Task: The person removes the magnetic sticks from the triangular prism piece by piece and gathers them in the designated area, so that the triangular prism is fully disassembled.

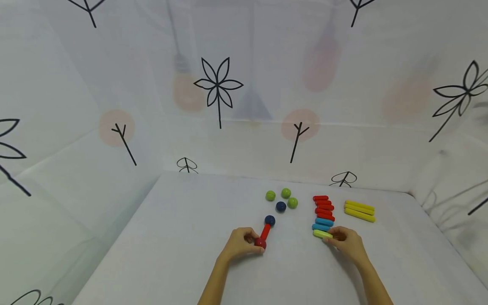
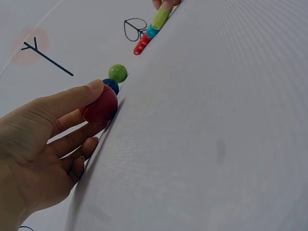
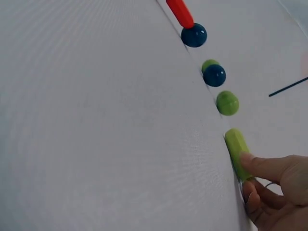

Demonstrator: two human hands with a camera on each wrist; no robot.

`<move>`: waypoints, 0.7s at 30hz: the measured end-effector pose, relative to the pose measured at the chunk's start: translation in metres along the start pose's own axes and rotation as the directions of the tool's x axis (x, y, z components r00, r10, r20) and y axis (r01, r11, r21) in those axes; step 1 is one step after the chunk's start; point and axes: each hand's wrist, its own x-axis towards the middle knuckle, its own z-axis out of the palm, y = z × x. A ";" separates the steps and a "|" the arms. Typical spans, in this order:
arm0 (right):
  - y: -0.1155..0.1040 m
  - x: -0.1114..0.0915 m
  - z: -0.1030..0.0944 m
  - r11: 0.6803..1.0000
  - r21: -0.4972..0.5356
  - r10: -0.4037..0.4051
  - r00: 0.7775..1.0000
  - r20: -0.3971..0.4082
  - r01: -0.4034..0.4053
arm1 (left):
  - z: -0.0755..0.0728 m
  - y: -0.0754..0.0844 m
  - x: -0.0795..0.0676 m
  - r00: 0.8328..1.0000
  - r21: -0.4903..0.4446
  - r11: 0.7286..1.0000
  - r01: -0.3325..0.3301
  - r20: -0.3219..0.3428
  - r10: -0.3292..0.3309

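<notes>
My left hand (image 1: 241, 243) pinches a red ball (image 1: 260, 243) between thumb and fingers, low over the white table. A red stick (image 1: 265, 231) runs from that ball to a dark blue ball (image 1: 270, 220), forming one joined piece. With thumb and fingertips my right hand (image 1: 347, 243) pinches the end of a light green stick (image 1: 322, 234). This stick lies at the near end of a row, right by the blue sticks (image 1: 321, 227). In the right wrist view the green stick (image 3: 237, 149) points away from the thumb, its gripped end partly hidden.
Beyond the blue sticks, several red sticks (image 1: 324, 207) continue the row. Three yellow sticks (image 1: 359, 211) lie to its right. Green balls (image 1: 270, 195) and a loose dark blue ball (image 1: 281, 206) sit farther back. A patterned white cloth (image 1: 251, 148) hangs behind the table.
</notes>
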 end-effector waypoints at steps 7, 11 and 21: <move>0.006 0.003 0.002 1.000 0.009 0.003 0.999 -0.049 -0.002 | 0.000 0.000 0.000 1.000 0.000 1.000 0.001 0.001 -0.001; 0.011 0.004 0.004 1.000 0.025 0.008 0.996 -0.083 -0.006 | 0.001 0.000 0.000 1.000 -0.001 1.000 -0.002 0.002 0.002; 0.011 0.002 0.008 0.999 0.021 0.035 0.990 -0.134 -0.032 | 0.000 0.001 0.000 1.000 -0.003 1.000 -0.003 0.004 0.003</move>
